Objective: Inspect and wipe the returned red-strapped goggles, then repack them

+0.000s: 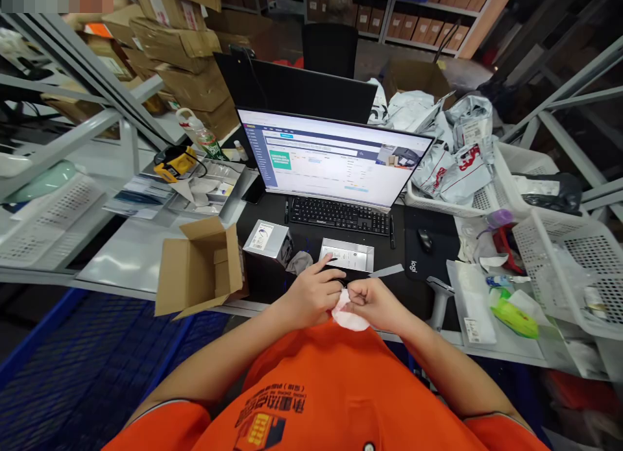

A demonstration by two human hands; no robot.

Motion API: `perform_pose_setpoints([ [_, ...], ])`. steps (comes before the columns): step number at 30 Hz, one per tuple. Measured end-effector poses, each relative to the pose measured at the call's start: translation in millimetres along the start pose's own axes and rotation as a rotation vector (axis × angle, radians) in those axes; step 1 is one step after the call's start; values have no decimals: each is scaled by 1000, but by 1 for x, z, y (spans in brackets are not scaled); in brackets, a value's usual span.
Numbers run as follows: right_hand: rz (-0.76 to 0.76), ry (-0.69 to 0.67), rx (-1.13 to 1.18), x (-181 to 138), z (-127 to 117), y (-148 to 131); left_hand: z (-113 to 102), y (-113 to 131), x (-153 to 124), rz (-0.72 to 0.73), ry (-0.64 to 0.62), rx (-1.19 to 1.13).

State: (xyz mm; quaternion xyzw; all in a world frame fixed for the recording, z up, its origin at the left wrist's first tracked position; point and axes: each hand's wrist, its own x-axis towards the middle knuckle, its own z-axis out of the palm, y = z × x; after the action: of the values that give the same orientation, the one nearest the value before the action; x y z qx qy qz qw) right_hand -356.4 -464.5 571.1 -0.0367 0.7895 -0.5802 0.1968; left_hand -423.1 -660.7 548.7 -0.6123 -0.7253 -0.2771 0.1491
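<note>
Fingers of both hands pinch a crumpled white wipe between them, close over the orange shirt; left hand index finger extended, right hand curled around the wipe. Just ahead of the fingers on the dark surface: open silver box, then black keyboard. Right of the fingers: mouse pad marked "logi". Left: open cardboard carton.

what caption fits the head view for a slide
Left hand and right hand pinch a small white crumpled wrapper over a black desk mat, before a lit monitor.
</note>
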Motion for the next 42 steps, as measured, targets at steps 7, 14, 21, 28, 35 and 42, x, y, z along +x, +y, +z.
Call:
perform_pose_setpoints([
  [7, 45, -361, 359, -13, -33, 23, -19, 4, -3, -97, 45, -58],
  [14, 26, -81, -2, -8, -7, -1, -9, 4, 1, -55, -68, -97],
  [21, -92, -325, 275, -10, -23, 11, -30, 4, -6, -171, 4, -178],
  [28, 17, 323, 438, -22, -61, 39, -45, 0, -9, -305, 153, -216],
  [35, 9, 519, 571, -30, -55, 41, -41, -1, -6, -227, 135, -182],
  [42, 27, 381, 518, -23, -33, 17, -41, -4, 2, -181, 71, -111],
])
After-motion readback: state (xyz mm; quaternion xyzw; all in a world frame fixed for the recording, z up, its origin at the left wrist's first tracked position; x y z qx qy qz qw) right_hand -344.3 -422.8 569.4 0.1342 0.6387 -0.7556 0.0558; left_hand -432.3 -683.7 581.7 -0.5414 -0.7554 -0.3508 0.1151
